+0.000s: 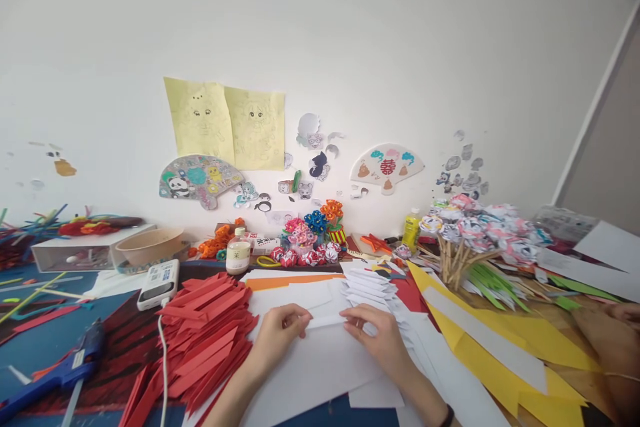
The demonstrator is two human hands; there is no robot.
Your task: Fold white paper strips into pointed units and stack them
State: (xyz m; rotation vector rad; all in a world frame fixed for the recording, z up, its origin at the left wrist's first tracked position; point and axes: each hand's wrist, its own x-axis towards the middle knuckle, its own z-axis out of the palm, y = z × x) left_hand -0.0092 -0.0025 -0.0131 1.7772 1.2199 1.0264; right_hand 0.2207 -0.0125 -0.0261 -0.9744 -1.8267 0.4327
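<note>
Between my two hands stretches a narrow folded strip of white paper, pinched at its left end by my left hand and at its right end by my right hand. Both hands are closed, thumb against fingers. White paper sheets lie flat beneath them. Just behind my right hand rises a stack of folded white paper strips. To the left of my left hand is a large heap of folded red paper strips.
A blue glue gun and a white device with a cable lie left. A bottle and paper flowers line the wall. Right are yellow paper sheets, a flower bunch and another person's hand.
</note>
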